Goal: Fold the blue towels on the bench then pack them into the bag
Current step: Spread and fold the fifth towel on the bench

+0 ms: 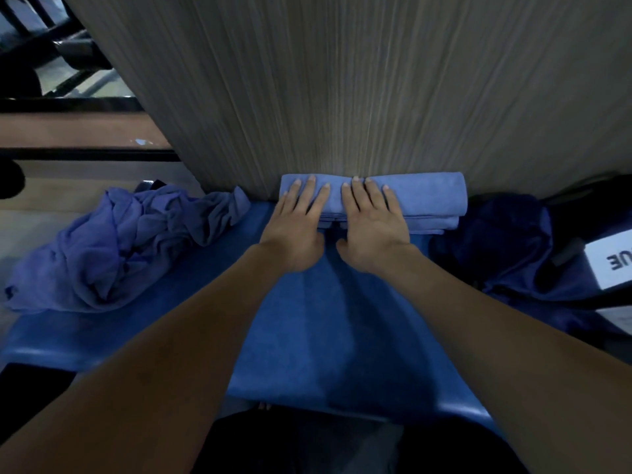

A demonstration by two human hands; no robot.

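A folded light-blue towel lies at the back of the blue bench, against the wooden wall. My left hand and my right hand press flat on its left half, fingers straight and spread. Under my forearms another blue towel lies spread flat over the bench, reaching its front edge. A crumpled blue towel heap sits on the bench's left end. At the right, a dark bag stands with its mouth in shadow.
The grey wood-grain wall rises straight behind the bench. A white card with dark letters sits by the bag at the far right. A brown ledge and dark equipment are at the upper left.
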